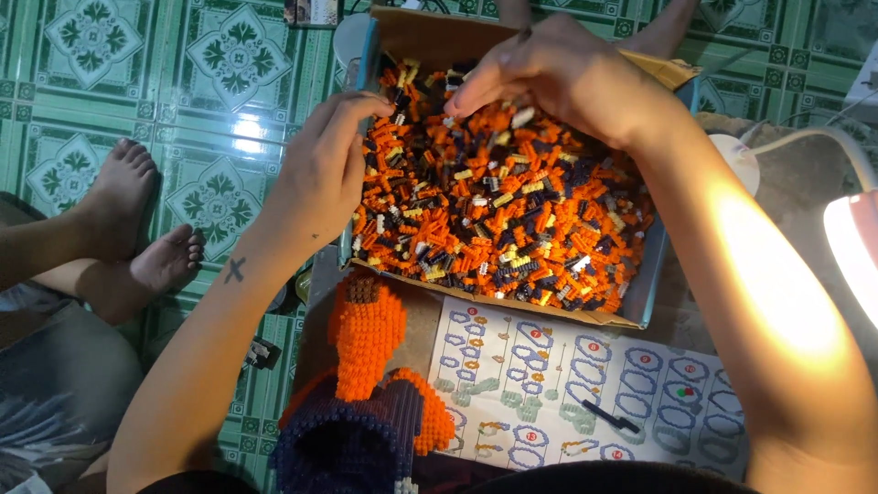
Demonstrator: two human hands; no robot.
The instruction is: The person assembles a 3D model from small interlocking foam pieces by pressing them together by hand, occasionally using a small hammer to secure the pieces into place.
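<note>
Tiny building bricks, mostly orange with dark purple and pale yellow, fill a shallow cardboard box on a low surface. The left hand rests at the box's left edge, fingers curled into the pile; whether it pinches a brick cannot be told. The right hand hovers over the far side, fingertips bunched as if picking. The bricks look light, hard and easily scattered, best pinched singly at their sides. Nearer lie a half-built orange and purple model, an instruction sheet and a lit lamp.
</note>
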